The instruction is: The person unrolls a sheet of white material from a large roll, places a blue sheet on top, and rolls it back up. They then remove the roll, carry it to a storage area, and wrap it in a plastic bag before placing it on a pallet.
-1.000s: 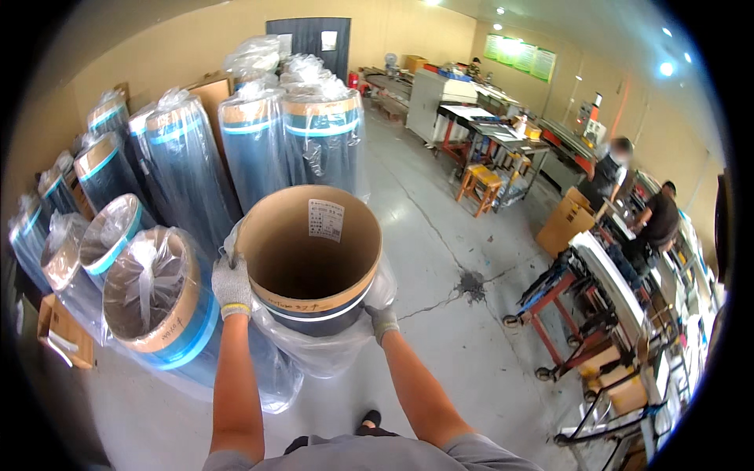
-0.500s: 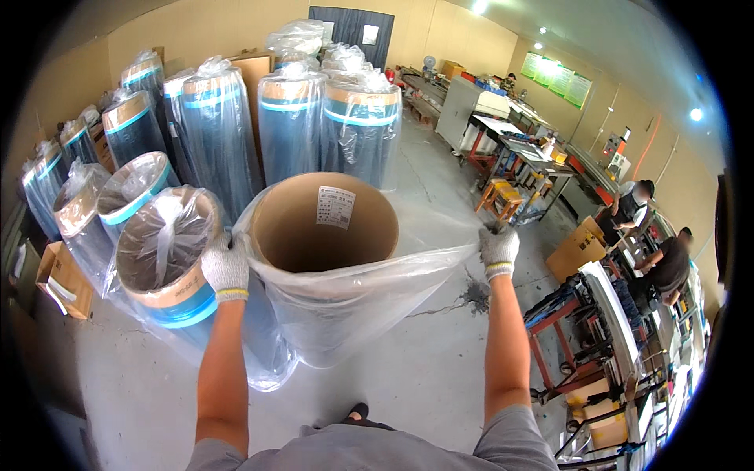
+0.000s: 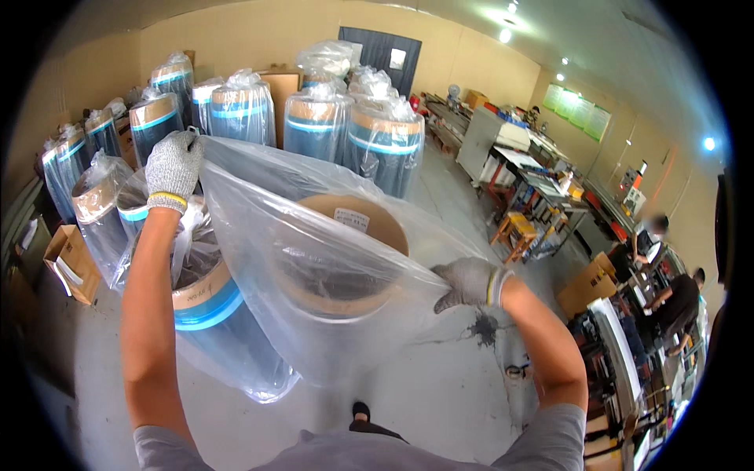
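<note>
A clear plastic bag (image 3: pixel 243 196) surrounds a wide brown cardboard tube (image 3: pixel 345 294), its mouth stretched above the tube's rim. Raised at the left, my left hand (image 3: pixel 174 166) in a grey knit glove is closed on one edge of the bag. My right hand (image 3: pixel 470 282), gloved too, grips the opposite edge lower down, at the tube's right. Inside the tube's far wall a white label (image 3: pixel 351 219) shows. The near wall is seen only through the plastic. Close to the left stands a bagged tube with a blue band (image 3: pixel 206 308).
More bagged tubes (image 3: pixel 385 149) with blue bands crowd the left and back. An open cardboard box (image 3: pixel 72 263) sits on the floor at far left. At right are workbenches (image 3: pixel 542 169), a yellow stool (image 3: pixel 514 235), a cardboard box (image 3: pixel 585 286) and two people at work.
My left hand has lifted its bag edge up and left. My right hand has come down and inward. The bag's mouth now rises above the tube's rim at the left; the view has shifted.
</note>
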Motion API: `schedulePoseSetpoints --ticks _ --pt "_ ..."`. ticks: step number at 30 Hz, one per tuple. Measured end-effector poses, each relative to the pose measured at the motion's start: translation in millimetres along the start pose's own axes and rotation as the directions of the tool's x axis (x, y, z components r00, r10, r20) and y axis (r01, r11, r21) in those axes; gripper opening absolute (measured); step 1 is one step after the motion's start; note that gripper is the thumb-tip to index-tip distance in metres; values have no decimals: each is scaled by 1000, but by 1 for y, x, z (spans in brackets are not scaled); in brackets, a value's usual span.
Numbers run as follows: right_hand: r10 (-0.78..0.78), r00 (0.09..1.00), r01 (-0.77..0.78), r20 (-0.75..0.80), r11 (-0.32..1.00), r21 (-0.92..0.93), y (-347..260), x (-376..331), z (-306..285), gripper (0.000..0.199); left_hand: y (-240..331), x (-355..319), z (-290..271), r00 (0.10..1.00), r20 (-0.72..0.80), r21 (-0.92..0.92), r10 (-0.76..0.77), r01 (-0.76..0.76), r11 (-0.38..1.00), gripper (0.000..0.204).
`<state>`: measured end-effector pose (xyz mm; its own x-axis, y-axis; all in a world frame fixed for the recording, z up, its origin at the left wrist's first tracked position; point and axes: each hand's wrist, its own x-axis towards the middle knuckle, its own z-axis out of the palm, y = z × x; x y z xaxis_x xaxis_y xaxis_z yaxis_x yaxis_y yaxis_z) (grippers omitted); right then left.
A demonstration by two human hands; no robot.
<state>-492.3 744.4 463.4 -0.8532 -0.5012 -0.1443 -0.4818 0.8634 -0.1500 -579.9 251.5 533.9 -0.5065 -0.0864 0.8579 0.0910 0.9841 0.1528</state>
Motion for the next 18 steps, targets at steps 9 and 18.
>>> schedulePoseSetpoints --ticks 9,18 --pt "-731 674 738 -107 669 88 -4 -45 -28 30 143 -84 -22 251 796 -429 551 -409 805 73" --pt "126 970 80 206 636 -767 116 42 -5 40 60 -34 -47 539 841 321 38 -555 767 18"
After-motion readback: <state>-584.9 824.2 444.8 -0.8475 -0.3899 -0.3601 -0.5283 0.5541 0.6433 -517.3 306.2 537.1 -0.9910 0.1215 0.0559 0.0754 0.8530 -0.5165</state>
